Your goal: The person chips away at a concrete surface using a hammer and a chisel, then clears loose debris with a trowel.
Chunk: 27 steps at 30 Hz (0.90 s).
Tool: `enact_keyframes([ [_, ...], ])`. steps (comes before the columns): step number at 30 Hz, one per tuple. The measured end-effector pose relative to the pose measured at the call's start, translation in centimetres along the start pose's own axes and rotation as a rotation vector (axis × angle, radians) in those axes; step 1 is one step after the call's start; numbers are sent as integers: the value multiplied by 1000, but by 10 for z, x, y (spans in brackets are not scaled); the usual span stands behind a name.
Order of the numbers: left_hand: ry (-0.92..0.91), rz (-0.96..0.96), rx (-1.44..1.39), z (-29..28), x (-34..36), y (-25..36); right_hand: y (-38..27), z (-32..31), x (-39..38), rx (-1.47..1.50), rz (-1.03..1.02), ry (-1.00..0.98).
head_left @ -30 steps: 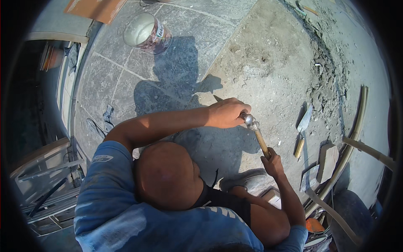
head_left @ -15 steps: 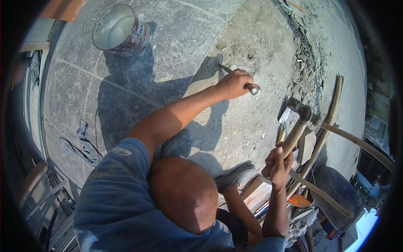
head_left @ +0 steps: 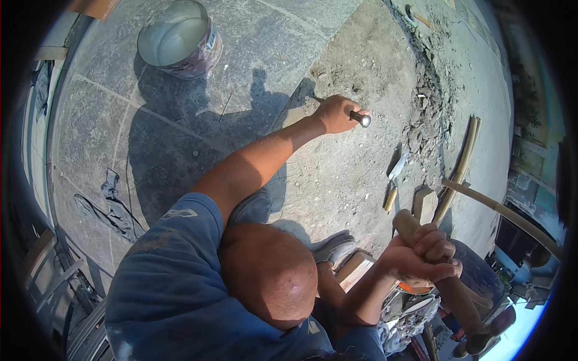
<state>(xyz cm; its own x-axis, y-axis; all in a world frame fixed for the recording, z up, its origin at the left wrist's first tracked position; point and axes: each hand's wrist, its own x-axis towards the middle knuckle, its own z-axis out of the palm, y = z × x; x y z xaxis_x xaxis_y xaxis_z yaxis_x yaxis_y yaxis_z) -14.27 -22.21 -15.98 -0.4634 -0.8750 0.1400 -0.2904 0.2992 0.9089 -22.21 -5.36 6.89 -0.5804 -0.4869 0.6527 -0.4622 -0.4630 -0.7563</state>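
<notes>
My left hand (head_left: 336, 114) is closed round a metal chisel (head_left: 362, 119), whose rounded striking end sticks out toward the right. The tip points away to the left, at the edge between the dark tiles (head_left: 265, 48) and the rough, broken ground (head_left: 343, 174). At the lower right my right hand (head_left: 421, 256) grips a hammer (head_left: 454, 301) by its wooden handle. The hammer's head hangs low at the right, well apart from the chisel. Between the hands, a trowel (head_left: 398, 165) with a wooden handle lies on the ground, nearer to the right hand.
A paint bucket (head_left: 211, 51) stands on the tiles at the far left. A wooden block (head_left: 425, 204) and long wooden strips (head_left: 460, 165) lie at the right. Rubble (head_left: 424, 102) runs along the far right. A dark cloth (head_left: 114, 207) lies at the left; my bent knee (head_left: 265, 271) is in front.
My right hand has swung the hammer down and to the right, away from the chisel; its head has turned from far to near. My left hand keeps hold of the chisel, almost unmoved.
</notes>
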Motion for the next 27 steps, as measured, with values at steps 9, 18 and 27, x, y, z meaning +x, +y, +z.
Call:
enact_keyframes([
  [9,-28,50,-55,-6,-8,-9,6,-9,5,-280,564,-254],
  [18,-26,67,-24,4,-3,-2,27,12,-51,80,158,-88],
  [27,-9,98,-103,7,-14,-16,-22,8,41,-135,365,-245],
])
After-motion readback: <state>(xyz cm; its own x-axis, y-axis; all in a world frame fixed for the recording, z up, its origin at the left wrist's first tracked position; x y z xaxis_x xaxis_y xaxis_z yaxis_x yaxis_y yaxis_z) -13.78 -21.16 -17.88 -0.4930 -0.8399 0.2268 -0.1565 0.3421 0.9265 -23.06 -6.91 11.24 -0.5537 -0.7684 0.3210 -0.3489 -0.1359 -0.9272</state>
